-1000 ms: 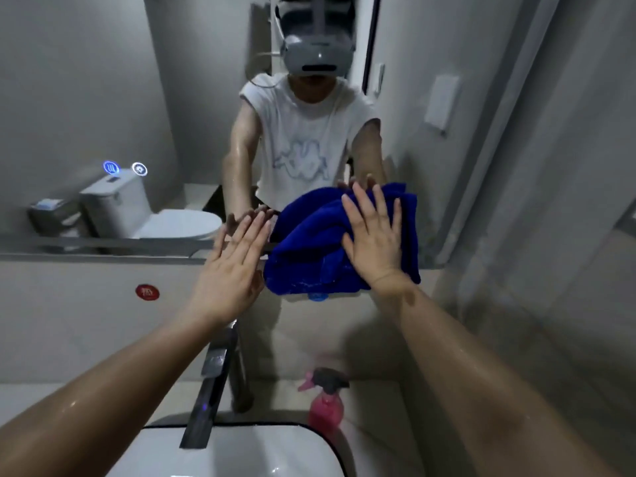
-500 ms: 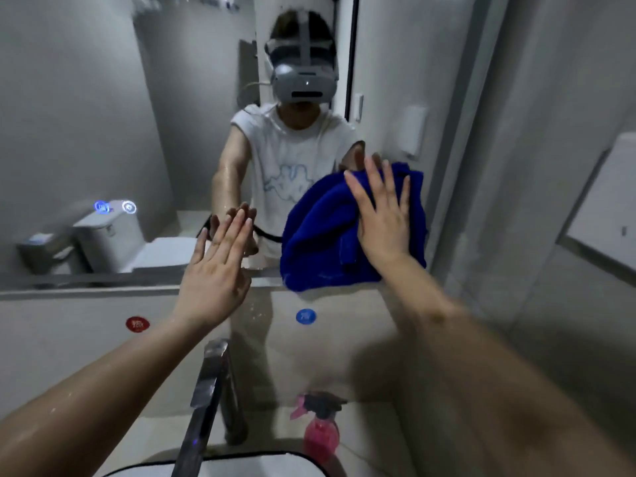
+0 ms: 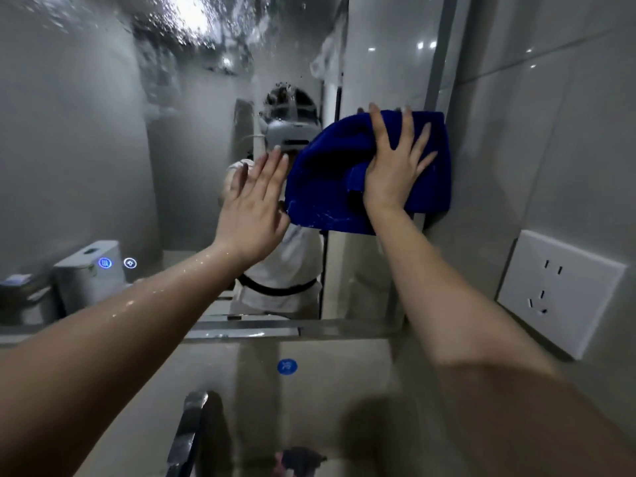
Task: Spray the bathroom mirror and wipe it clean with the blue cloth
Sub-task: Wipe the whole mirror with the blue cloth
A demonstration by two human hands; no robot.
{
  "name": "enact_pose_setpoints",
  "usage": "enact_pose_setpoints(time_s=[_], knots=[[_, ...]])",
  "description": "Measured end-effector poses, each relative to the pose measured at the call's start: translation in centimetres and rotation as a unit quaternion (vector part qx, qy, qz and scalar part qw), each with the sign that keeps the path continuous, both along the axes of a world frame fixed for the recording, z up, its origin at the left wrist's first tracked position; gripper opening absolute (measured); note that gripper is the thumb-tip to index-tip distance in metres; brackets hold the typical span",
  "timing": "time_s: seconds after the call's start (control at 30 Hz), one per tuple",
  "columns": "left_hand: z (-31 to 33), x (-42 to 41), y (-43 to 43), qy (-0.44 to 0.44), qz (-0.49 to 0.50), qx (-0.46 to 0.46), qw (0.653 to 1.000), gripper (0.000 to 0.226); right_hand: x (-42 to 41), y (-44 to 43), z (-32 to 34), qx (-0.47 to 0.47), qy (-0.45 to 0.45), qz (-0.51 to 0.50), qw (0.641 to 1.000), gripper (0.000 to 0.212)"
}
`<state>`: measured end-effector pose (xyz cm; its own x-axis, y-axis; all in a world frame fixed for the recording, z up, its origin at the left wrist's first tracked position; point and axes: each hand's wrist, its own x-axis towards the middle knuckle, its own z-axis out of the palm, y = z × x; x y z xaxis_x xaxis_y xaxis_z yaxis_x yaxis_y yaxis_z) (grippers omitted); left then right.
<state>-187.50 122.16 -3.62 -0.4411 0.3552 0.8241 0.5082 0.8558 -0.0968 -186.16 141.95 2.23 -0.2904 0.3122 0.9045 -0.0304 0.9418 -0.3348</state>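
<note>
Right of centre, the right hand [image 3: 395, 166], fingers splayed flat, presses the cloth [image 3: 327, 191] against the mirror [image 3: 86, 132] for broad contact. The left hand [image 3: 251, 208], fingers straight, apparently braces beside it. Droplets [image 3: 192, 25] remain at upper centre.

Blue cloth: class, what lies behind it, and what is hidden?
The right hand presses the blue terry cloth against the wall mirror; behind it is glass, but whether that patch is wet or clean is hidden.

The cloth [image 3: 327, 187] is coloured a deep, uniform blue. The wall socket [image 3: 557, 294] is finished in plain white. A round blue sticker [image 3: 287, 367] is marked with a white symbol. The wall tiles [image 3: 568, 132] are finished in glossy pale grey.
</note>
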Motion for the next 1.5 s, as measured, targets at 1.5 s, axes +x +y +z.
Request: enact_pose_setpoints(time_s=[1.5], knots=[[2.8, 1.0, -1.1, 0.06, 0.03, -0.046, 0.997, 0.071, -0.7, -1.0, 1.2, -0.093, -0.001, -0.018, 0.995, 0.08]])
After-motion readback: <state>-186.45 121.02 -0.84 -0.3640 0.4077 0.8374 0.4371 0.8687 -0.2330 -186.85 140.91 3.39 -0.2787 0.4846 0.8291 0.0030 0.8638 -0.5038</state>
